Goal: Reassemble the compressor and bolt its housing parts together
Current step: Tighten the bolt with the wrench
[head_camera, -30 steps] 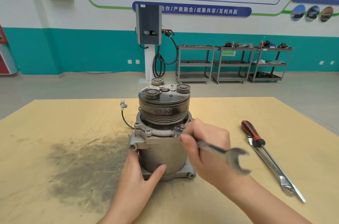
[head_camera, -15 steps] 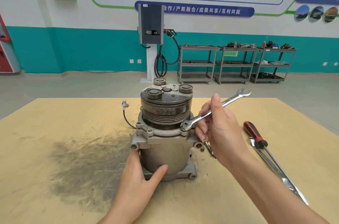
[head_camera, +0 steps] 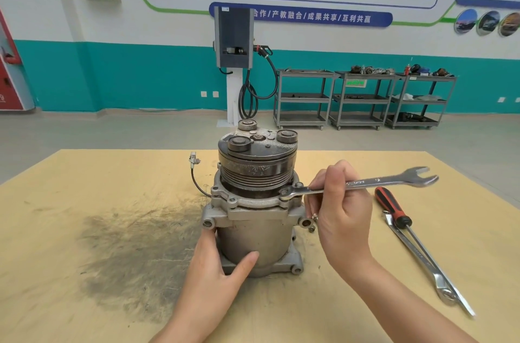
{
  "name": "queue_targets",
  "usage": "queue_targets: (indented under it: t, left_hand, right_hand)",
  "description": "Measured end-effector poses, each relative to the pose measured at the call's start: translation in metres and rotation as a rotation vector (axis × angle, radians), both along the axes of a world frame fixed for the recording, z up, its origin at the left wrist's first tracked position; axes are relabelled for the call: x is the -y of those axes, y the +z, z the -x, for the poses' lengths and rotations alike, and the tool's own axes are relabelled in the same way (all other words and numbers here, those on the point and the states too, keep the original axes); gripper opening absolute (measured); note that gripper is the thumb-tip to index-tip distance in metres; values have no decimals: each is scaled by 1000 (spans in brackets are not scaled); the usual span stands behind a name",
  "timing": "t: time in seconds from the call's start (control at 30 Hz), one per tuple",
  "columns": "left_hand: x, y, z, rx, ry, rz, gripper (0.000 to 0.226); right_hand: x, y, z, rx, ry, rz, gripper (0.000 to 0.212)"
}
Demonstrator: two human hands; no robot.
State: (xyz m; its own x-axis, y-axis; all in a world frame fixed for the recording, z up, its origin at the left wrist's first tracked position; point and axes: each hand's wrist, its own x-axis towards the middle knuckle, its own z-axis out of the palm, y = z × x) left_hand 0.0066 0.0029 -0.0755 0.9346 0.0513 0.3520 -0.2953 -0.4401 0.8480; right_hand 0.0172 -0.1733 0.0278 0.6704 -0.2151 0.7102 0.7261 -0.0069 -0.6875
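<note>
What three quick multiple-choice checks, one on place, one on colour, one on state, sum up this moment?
1. Where is the ring end of the held wrench?
A. on a flange bolt of the compressor
B. on the table
C. on the pulley top

2. The screwdriver handle is:
A. blue
B. red and black
C. yellow

3. The left hand:
A. hangs idle
B. holds a bolt
C. steadies the compressor body

Key: 1 A, the ring sits on the flange; 2 B, handle colours show; 3 C, thumb and palm lie against the body.
</note>
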Motion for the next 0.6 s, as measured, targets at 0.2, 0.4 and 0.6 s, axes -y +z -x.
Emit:
queue_targets:
  t: [0.2, 0.4, 0.6]
  left_hand:
    - [1, 0, -1, -18, -5, 20, 64]
    - [0, 1, 0, -12, -11, 10, 65]
    - [1, 3, 1, 11, -1, 0, 66]
  right_hand:
    - [-6, 3, 9, 158, -206, 247, 41]
    - [-5, 14, 13, 9, -132, 62, 46]
    - [9, 21, -2, -332, 82, -46, 48]
